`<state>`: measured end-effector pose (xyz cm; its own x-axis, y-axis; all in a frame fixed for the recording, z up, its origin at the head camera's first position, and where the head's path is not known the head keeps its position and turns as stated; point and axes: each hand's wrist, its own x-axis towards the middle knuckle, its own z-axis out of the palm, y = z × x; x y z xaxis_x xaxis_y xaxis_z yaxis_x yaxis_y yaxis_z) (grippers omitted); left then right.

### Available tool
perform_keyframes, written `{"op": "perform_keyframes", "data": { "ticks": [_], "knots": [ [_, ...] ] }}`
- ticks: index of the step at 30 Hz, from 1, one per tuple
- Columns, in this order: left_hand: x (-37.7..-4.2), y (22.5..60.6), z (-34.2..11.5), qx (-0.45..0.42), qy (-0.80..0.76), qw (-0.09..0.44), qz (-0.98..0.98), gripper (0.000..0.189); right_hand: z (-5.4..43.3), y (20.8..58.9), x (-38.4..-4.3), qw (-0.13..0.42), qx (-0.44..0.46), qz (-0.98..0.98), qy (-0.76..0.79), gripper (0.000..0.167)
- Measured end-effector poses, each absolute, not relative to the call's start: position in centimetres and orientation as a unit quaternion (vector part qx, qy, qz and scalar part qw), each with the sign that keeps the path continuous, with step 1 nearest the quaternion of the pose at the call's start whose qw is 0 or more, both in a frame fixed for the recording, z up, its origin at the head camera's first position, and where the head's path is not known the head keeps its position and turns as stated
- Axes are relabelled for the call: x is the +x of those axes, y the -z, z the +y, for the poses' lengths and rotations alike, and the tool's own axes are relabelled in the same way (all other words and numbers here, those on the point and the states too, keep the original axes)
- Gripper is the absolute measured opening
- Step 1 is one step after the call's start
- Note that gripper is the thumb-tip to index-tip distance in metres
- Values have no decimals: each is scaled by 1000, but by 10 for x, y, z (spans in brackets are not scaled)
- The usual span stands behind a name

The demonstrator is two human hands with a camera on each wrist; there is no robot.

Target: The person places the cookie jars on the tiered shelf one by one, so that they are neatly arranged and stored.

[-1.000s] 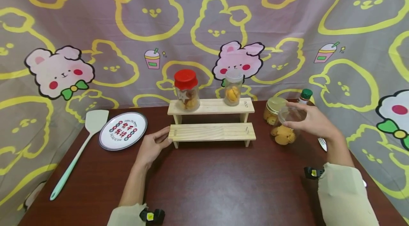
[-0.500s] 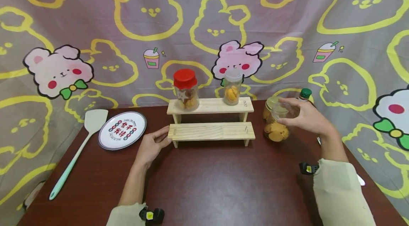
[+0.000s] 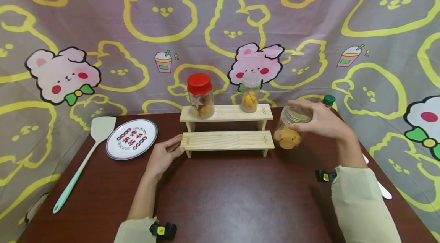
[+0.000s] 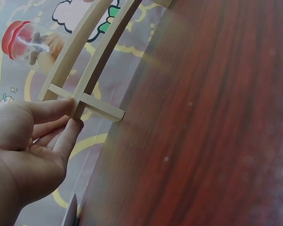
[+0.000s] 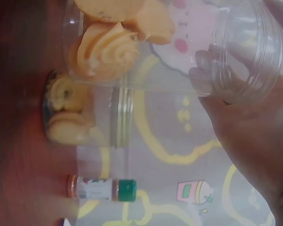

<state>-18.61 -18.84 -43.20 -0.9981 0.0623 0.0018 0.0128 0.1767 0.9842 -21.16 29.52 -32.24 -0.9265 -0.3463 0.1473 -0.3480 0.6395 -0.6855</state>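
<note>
Head view: a clear jar of cookies (image 3: 288, 138) is held in the right hand (image 3: 324, 120), just beside the right end of a two-tier wooden rack (image 3: 213, 141). The right fingers are curled round the jar's ribbed, see-through top, parted only as far as its width. From the right wrist, the jar is seen to be kept near upright, with its base apparently clear of the table (image 3: 233, 197); whether the rack is touched by it cannot be told.

The left end of the lower shelf (image 3: 237, 141) is pinched by the left hand (image 3: 161, 159), whose fingers are closed down to the thickness of the board, as is shown from the left wrist. On the upper shelf (image 3: 227, 113), a red-lidded jar (image 3: 201, 96) is stood towards the left and a white-lidded jar (image 3: 250, 94) towards the right, each with food inside.

Behind the held jar, a gold-lidded jar (image 5: 80, 113) is seen from the right wrist, with a green-capped bottle (image 5: 99, 188) near it. At the left of the table, a printed plate (image 3: 128, 153) is set near the rack, and a spatula (image 3: 84, 166) is laid beyond it with its blade just beside the rim. White utensils (image 3: 384, 191) are partly hidden by the right sleeve (image 3: 361, 201). The scene is backed by a patterned cloth (image 3: 192, 55).
</note>
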Motion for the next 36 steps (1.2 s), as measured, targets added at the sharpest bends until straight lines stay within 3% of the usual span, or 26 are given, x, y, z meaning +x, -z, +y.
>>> {"op": "perform_keyframes", "data": {
  "ticks": [14,36],
  "knots": [
    [-186,432,-191,25,-630,20,776,50,273,300,-211,4,229,-897,-378,71],
    [-185,431,-189,22,-625,24,780,49,220,314,-224,-56,322,-815,-479,75]
  ]
}}
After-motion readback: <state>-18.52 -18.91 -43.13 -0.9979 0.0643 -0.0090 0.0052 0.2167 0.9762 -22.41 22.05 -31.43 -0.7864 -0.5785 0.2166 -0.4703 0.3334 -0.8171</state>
